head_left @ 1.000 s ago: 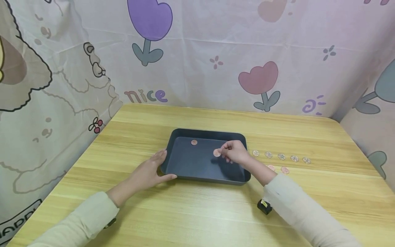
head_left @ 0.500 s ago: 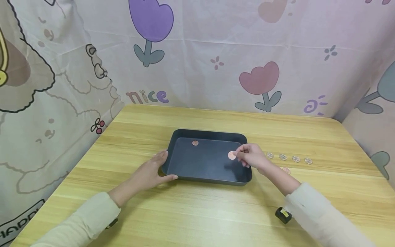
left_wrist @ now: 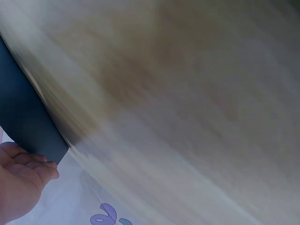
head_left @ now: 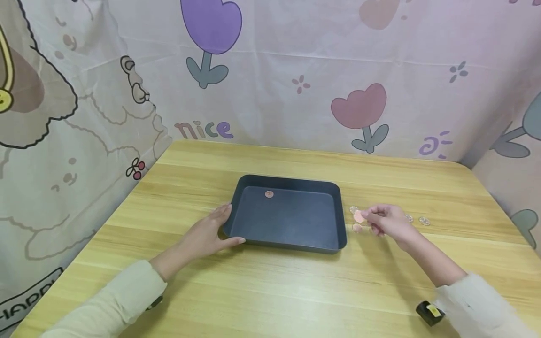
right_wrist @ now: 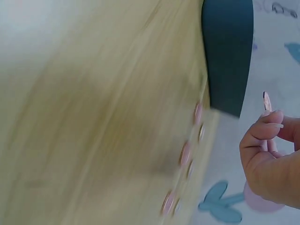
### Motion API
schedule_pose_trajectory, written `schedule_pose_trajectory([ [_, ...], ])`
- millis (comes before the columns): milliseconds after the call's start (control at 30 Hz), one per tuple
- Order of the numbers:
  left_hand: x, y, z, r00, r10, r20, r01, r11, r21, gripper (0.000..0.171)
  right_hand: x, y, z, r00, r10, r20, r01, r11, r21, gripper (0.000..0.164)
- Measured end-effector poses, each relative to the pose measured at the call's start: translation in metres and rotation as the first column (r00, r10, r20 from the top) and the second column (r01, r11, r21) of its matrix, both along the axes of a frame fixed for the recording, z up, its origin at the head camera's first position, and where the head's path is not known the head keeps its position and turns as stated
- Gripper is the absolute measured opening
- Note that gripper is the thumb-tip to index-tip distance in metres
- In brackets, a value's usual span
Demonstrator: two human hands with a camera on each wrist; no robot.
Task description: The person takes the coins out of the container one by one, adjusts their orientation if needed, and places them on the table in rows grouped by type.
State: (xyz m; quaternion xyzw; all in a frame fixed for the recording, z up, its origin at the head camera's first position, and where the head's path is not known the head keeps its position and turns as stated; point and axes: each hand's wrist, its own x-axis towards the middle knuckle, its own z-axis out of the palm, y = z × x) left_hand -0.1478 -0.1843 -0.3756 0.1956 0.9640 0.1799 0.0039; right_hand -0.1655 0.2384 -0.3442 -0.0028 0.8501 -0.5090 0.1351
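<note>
A dark rectangular baking tray (head_left: 287, 246) lies on the wooden table. My left hand (head_left: 203, 239) rests against its near left corner, fingers along the left side and thumb at the front wall; the left wrist view shows those fingertips touching the tray's wall (left_wrist: 28, 108). One copper coin (head_left: 269, 194) lies inside the tray, near the back. Right of the tray, my right hand (head_left: 390, 223) pinches another copper coin (head_left: 359, 216) between thumb and fingertips, raised above the table. Below it lies a copper coin (head_left: 357, 227), beside a silvery coin (head_left: 353, 210). The right hand hides part of the rows.
More silvery coins (head_left: 424, 221) continue the back row to the right. In the right wrist view, copper coins (right_wrist: 185, 153) lie alongside it. A small black device (head_left: 430, 313) is at the right cuff. Patterned cloth (head_left: 270, 103) hangs behind the table.
My right hand has moved right, from above the tray to above the coins on the table, still pinching the copper coin. The left hand stays at the tray's corner.
</note>
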Motion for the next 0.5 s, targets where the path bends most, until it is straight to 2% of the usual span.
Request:
schedule_pose_trajectory([
  [233, -0.001, 0.0, 0.002, 1.0, -0.003, -0.004, 0.003, 1.0, 0.001, 0.097, 0.007, 0.045, -0.005, 0.998, -0.053, 0.021, 0.052, 0.998, 0.045, 0.021],
  [500, -0.001, 0.001, 0.002, 1.0, -0.014, -0.008, 0.014, 1.0, -0.003, 0.096, 0.014, 0.089, -0.018, 0.995, -0.061, 0.079, 0.05, 0.989, 0.138, 0.023],
])
